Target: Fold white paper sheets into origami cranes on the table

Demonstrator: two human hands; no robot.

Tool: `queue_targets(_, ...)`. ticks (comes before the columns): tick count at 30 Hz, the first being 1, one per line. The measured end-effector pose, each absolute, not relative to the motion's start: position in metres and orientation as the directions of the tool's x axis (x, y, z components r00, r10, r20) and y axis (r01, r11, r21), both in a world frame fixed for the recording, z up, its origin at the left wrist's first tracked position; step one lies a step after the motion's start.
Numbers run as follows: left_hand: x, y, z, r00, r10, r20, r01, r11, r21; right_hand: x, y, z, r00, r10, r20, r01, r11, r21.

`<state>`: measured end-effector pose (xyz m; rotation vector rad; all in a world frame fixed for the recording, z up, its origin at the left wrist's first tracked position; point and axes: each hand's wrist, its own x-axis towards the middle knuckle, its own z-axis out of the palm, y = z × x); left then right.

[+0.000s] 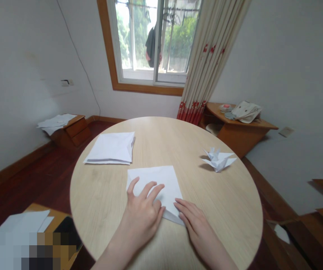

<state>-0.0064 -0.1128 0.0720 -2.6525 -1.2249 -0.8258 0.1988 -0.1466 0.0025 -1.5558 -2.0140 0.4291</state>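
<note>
A folded white paper sheet [157,183] lies near the front of the round pale wood table [99,187]. My left hand [143,206] rests on top of the sheet with its fingers spread, pressing it to the table. My right hand [195,227] lies flat at the sheet's lower right edge, fingertips against the fold. Part of the sheet is hidden under my left hand. Farther back on the table sits a flat folded stack of white paper [111,149], and to the right stands a white origami crane [218,159]. Neither hand touches these.
A wooden corner table [241,129] holds a cloth bag and small items at the right, below a curtain. Loose papers cover a low wooden cabinet [73,131] at the left. White sheets and a dark phone [67,232] lie at the lower left, partly blurred.
</note>
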Motion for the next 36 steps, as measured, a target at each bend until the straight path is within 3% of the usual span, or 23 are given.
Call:
queue_targets(8,-0.004,-0.123,0.075,0.539,0.808,0.238,0.794,-0.582,0.177,0.199,-0.147,0.001,-0.191,0.955,0.228,0.801,0.286,-0.526)
queue_targets(21,-0.004,-0.127,0.06,0.506,0.862,-0.008,0.834,-0.487,0.257,0.199,-0.149,-0.01,-0.274,0.945,0.18,0.855,0.325,-0.403)
queue_targets(36,-0.017,-0.121,0.033,0.526,0.833,0.17,0.738,-0.547,0.395,0.201,-0.163,0.0,-0.375,0.916,0.145,0.875,0.401,-0.272)
